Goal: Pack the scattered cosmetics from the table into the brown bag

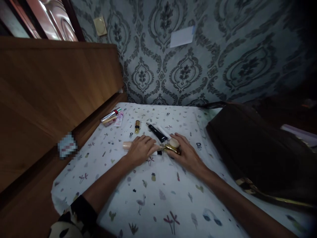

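My left hand (pixel 141 149) lies over a beige cosmetic tube (pixel 127 145), its fingers curled down around it. Below that hand, the black end of a white tube (pixel 159 152) pokes out. My right hand (pixel 186 152) is closed around a shiny gold cosmetic tube (pixel 172 149). A round, beige-ended item (pixel 174 142) sits against its fingers, its kind unclear. Just beyond the hands are a black squeeze tube (pixel 157 133) and a slim white tube (pixel 164 131). Farther left stands or lies a small gold and black lipstick (pixel 137 127). The palms hide parts of the held things.
A printed white sheet (pixel 138 205) covers the surface. Several cosmetics, including a silver tube (pixel 110 115), lie at its far left corner. A large dark bag (pixel 257 148) fills the right side. Wooden panelling (pixel 56 89) borders the left; a patterned wall (pixel 158 66) stands behind.
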Available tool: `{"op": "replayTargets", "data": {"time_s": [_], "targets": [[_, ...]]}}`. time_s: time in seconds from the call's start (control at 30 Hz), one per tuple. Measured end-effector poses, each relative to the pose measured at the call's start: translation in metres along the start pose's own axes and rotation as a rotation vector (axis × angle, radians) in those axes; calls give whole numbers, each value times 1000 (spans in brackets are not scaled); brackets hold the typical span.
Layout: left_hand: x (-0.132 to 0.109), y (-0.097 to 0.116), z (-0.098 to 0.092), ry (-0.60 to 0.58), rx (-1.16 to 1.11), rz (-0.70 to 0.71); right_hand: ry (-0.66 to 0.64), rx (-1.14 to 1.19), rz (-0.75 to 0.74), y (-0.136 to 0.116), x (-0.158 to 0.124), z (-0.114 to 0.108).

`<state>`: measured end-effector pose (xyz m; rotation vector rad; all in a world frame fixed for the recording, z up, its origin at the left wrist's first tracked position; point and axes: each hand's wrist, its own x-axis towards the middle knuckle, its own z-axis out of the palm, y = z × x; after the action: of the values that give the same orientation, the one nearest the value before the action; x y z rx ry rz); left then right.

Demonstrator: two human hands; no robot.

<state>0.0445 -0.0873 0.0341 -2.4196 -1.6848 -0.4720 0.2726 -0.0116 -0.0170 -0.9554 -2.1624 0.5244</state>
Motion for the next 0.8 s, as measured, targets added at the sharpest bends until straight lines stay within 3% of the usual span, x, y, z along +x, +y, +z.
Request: {"op": "replayTargets", "data": {"time_s": [0.2,0.33,0.47,0.63,0.8], "targets": [[-1,-40,-3,104,-61,-272,30,14,-23,5,2,2],[1,-85,2,156,25,-479,40,28,-34,6,2,3],[12,-138,-6,201,103,-621,63,49,-39,5,3,3],[22,-191,-21,158,143,-787,60,76,-24,3,4,1],[19,-212,-22,65,130,-841,50,95,-1,1,4,-1]]}}
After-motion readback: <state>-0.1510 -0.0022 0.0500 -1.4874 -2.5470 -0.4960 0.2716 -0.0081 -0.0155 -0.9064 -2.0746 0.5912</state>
